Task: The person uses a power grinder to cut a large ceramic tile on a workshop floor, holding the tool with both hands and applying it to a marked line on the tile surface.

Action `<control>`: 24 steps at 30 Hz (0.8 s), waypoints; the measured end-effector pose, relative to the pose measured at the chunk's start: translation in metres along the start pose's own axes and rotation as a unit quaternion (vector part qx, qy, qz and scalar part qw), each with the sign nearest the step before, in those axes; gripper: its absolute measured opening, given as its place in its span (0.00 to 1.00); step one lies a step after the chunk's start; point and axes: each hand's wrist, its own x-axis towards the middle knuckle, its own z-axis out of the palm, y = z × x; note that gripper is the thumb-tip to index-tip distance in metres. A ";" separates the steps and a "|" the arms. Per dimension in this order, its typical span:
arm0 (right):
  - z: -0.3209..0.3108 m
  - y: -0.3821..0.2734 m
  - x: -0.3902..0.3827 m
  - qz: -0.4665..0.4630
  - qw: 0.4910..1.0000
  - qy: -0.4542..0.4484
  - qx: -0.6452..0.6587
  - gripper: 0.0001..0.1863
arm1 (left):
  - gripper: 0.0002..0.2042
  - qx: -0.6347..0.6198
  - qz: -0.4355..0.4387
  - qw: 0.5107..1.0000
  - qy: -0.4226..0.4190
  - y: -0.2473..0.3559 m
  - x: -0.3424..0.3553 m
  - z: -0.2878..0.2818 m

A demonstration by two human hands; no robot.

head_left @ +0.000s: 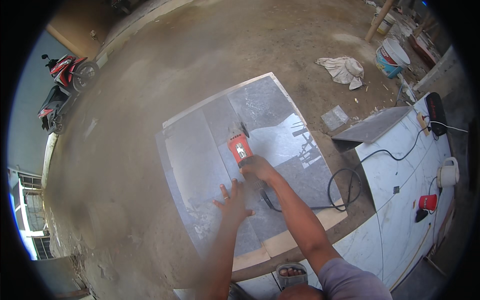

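A red and black angle grinder (240,148) rests over the middle of large grey tiles (197,145) laid on the ground. My right hand (257,169) is wrapped round its rear body. The disc stands at the far end, close to the tile surface beside a long seam; whether it touches cannot be made out. My left hand (233,201) lies flat on the tile with fingers spread, left of and nearer than the grinder. A black cord (305,207) runs from the tool's back across the tile to the right. Haze hangs over the left side.
At right, a white marbled tile ledge (400,170) holds a red cup (427,202), a pale jug (447,172) and a dark case (436,114). A grey slab (372,125) leans there. Farther back are a cloth (342,70) and a bucket (392,57). A red motorcycle (65,72) stands far left.
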 end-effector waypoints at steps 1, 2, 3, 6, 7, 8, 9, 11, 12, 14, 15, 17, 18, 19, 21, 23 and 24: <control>0.000 -0.001 0.001 0.001 1.000 0.001 -0.005 0.19 | 0.61 -0.001 0.001 1.000 0.000 0.001 0.000 0.000; -0.001 -0.002 0.001 0.002 1.000 0.003 -0.009 0.17 | 0.61 0.002 0.000 1.000 -0.002 0.001 0.000 0.000; 0.000 -0.003 0.000 0.001 1.000 0.002 -0.010 0.17 | 0.60 0.005 -0.001 1.000 -0.003 0.000 -0.001 -0.001; 0.002 0.002 -0.005 -0.003 1.000 0.005 -0.008 0.18 | 0.60 0.006 0.002 1.000 -0.001 -0.001 -0.001 -0.002; 0.002 0.005 -0.007 -0.011 1.000 0.009 -0.021 0.21 | 0.60 0.005 0.001 1.000 -0.001 -0.002 -0.001 -0.002; 0.001 0.009 -0.008 -0.019 0.999 0.014 -0.033 0.24 | 0.60 0.004 0.001 1.000 0.002 -0.002 -0.002 -0.002; 0.000 0.012 -0.009 -0.019 0.999 0.014 -0.034 0.24 | 0.60 0.003 0.003 1.000 0.005 -0.002 -0.001 -0.001; -0.003 0.018 -0.010 -0.015 0.998 0.009 -0.067 0.24 | 0.60 -0.001 0.007 1.000 0.009 -0.003 0.000 0.002; -0.003 0.020 -0.011 -0.015 0.998 0.008 -0.067 0.24 | 0.60 -0.003 0.008 1.000 0.015 -0.003 0.000 0.002; -0.001 0.024 -0.012 -0.020 1.000 0.004 -0.022 0.24 | 0.60 -0.003 0.005 1.000 0.012 -0.005 0.000 0.002; -0.001 0.022 -0.012 -0.020 1.000 0.004 -0.021 0.24 | 0.60 -0.002 0.005 1.000 0.009 -0.004 0.000 0.001; 0.000 0.017 -0.011 -0.021 0.999 0.004 -0.025 0.23 | 0.60 -0.005 0.002 1.000 0.006 -0.006 0.000 0.003; -0.002 0.015 -0.008 -0.023 0.999 0.006 -0.025 0.23 | 0.60 -0.009 0.002 1.000 0.002 -0.004 0.001 0.003; -0.004 0.013 -0.005 -0.011 1.000 -0.001 -0.017 0.23 | 0.60 -0.009 0.003 1.000 0.003 -0.003 0.001 0.002; -0.004 0.009 -0.002 -0.001 1.000 -0.010 -0.010 0.22 | 0.60 -0.010 -0.003 1.000 -0.004 -0.001 0.001 0.001; -0.001 0.004 -0.001 0.005 1.000 0.006 0.010 0.21 | 0.60 -0.010 -0.005 1.000 -0.007 -0.001 0.001 0.000; -0.001 0.004 -0.001 0.005 1.000 0.005 0.008 0.21 | 0.61 -0.010 -0.006 1.000 -0.011 -0.001 0.001 -0.001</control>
